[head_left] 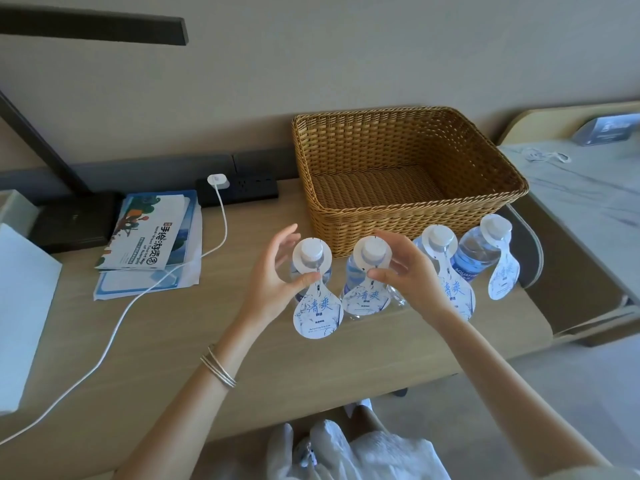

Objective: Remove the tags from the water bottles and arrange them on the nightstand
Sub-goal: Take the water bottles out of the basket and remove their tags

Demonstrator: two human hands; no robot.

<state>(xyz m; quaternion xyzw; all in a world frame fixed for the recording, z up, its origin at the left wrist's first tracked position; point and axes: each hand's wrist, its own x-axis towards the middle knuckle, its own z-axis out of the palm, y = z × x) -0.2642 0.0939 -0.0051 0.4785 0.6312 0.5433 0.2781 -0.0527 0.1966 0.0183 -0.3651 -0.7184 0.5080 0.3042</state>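
Pressing its thumb on the narrow waist of the first tag [318, 313], the left hand [273, 271] sits against the first bottle [311, 252]. Its other fingers [289, 237] are curved and spread just left of the cap. I cannot tell whether any of them closes on the tag from behind.

The right hand [405, 268] grasps the top of the second bottle [373, 251], thumb on the second tag [365, 297] just below the cap, fingers curled round the cap's far side. Both tags hang from the bottle necks, below the thumbs and toward the wrists.

Just right of the right hand's fingers, partly hidden by its knuckles, stands the third bottle [438, 237] with the third tag [457, 292] on its neck. Beyond it is the fourth bottle [467, 258], wearing the fourth tag [504, 278]. All four bottles form a row on the table [207, 323].

Past the fingertips, just behind the bottles, sits a wicker basket [408, 216]. Left of the left fingers a white cable [114, 327] crosses the table, with brochures [152, 233] farther left. Thin bangles [218, 365] ring the left wrist.
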